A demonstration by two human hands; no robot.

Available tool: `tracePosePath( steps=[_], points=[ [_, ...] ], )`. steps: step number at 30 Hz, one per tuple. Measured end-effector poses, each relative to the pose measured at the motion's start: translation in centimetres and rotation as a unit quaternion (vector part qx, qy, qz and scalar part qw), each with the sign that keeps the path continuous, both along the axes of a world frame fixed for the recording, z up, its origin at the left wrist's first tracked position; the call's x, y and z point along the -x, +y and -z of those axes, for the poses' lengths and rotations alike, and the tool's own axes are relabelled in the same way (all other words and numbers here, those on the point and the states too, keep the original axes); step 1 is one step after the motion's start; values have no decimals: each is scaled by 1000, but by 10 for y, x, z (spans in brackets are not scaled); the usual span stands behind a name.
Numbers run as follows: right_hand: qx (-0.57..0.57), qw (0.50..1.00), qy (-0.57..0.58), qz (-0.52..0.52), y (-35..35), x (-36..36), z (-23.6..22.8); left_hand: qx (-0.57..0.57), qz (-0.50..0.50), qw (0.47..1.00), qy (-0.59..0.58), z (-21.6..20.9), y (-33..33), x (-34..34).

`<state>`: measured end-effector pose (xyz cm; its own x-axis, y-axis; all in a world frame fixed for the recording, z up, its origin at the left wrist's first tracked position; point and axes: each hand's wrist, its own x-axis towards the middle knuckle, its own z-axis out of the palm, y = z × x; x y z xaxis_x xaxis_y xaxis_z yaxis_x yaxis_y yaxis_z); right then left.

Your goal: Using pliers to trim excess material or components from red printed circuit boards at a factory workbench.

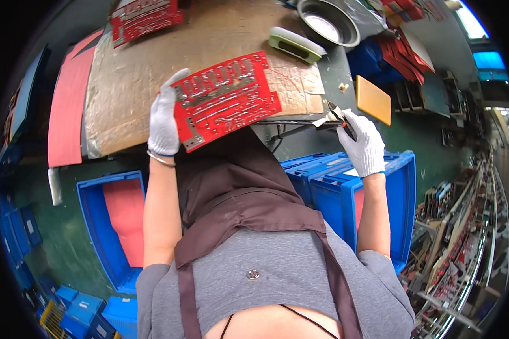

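A red circuit board [227, 97], its face dotted with solder joints and silvery patches, is tilted above the near edge of the work table. My left hand [165, 116], in a white knitted glove, grips the board by its left edge. Off the table's right side, my gloved right hand [363, 141] closes around a small pliers-like tool [348, 125] with dark and orange handles. Pale scraps [326, 120] show by the tool's tip; whether they are attached to it I cannot tell. A gap separates the tool from the board.
Cardboard [136, 85] covers the table, with another red board [147, 21] at the far left. A green-backed brush [295, 45] and a metal bowl [329, 22] sit at the far right. Blue crates [114, 277] flank my lap. A yellow block [373, 100] lies beyond my right hand.
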<state>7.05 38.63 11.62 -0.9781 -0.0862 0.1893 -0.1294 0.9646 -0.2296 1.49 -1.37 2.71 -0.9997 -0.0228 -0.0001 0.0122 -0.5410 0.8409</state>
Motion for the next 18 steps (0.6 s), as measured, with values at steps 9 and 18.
tracePosePath(
  steps=[9,18],
  points=[
    [-241,962,-100,80,38,-9,22,2,14,1000,-8,-2,9,1],
    [-239,959,-83,129,36,-11,20,7,18,1000,-8,-2,7,-1]
  ],
)
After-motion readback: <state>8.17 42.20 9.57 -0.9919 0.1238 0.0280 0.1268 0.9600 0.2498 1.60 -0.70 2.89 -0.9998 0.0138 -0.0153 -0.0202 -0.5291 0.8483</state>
